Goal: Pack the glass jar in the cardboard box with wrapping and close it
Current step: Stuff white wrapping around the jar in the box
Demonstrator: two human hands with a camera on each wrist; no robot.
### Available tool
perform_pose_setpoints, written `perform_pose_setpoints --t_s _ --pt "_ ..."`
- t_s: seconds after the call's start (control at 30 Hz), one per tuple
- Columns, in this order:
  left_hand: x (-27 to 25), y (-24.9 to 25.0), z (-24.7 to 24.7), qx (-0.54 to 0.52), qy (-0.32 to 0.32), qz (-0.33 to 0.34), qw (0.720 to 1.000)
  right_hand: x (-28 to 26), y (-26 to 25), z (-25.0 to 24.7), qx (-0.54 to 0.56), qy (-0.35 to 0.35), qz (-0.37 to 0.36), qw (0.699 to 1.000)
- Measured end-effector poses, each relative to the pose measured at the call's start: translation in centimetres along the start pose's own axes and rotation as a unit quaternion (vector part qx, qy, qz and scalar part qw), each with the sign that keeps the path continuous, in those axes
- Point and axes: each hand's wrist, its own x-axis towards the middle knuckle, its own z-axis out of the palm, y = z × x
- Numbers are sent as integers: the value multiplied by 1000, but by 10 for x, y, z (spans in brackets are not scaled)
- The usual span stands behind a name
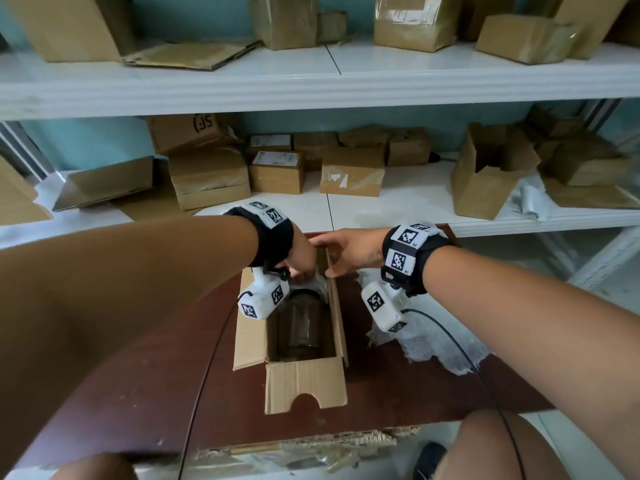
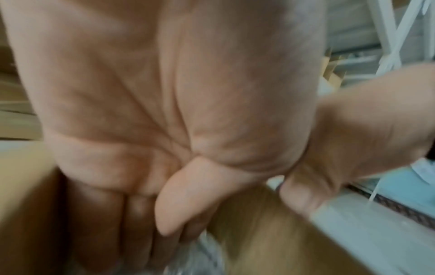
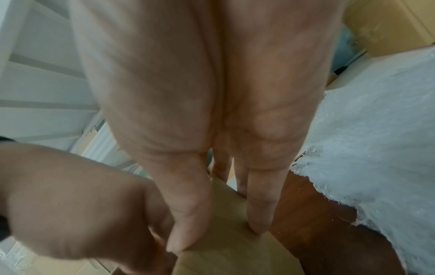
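An open cardboard box (image 1: 304,382) lies on a dark red-brown table (image 1: 398,393). The clear glass jar (image 1: 299,327) lies on its side inside it. My left hand (image 1: 301,265) reaches into the box's far end. Its fingers (image 2: 141,223) point down and press white wrapping (image 1: 320,282) beside the jar's top. My right hand (image 1: 343,251) pinches the box's far right wall, thumb (image 3: 183,241) inside and fingers (image 3: 256,223) outside the cardboard (image 3: 235,256). The jar's far end is hidden under my left hand.
A loose sheet of white bubble wrap (image 1: 426,341) lies on the table right of the box, under my right wrist. White shelves (image 1: 346,209) behind the table hold several cardboard boxes. A black cable (image 1: 207,358) runs across the table on the left.
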Motion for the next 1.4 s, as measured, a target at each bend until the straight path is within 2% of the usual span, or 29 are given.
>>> perform_pose_setpoints --t_s 0.1,0.27,0.33,0.4,0.47,0.5,0.53,0.6,0.73,0.87,0.93,1.03,1.17,1.4 --pt "-8 -17 -14 -150 28 20 988 -3 -3 2 -15 -12 -3 1000" --pt "-35 -38 -32 -223 108 93 964 -13 -11 2 0 -4 7 1000" --pt "-39 -45 -31 -226 140 104 958 -15 -8 -1 37 26 13 999" --pt "-39 -52 -26 -221 166 106 955 -18 -2 -4 48 105 6 993" --pt "-39 -58 -20 -217 171 105 955 -26 10 -11 -75 194 18 978" --pt "-38 -60 -16 -215 167 104 956 -31 19 -13 -165 207 40 963" --pt "-39 -61 -13 -209 161 102 959 -38 28 -14 -242 201 71 946" --pt "-40 -62 -7 -203 150 108 962 -47 46 -15 -325 168 143 920" --pt "-41 -58 2 -226 154 129 953 -46 82 -10 -358 134 209 900" --pt "-38 -53 11 -233 173 137 947 -39 99 1 -374 152 236 884" --pt "-37 -52 13 -235 185 143 944 -39 103 0 -349 188 207 895" --pt "-38 -50 14 -239 201 151 938 -49 101 -8 -282 287 162 901" --pt "-44 -44 12 -251 225 168 926 -67 93 -21 -157 426 119 883" --pt "-64 -21 12 -248 271 199 909 -91 80 -32 -64 518 51 852"
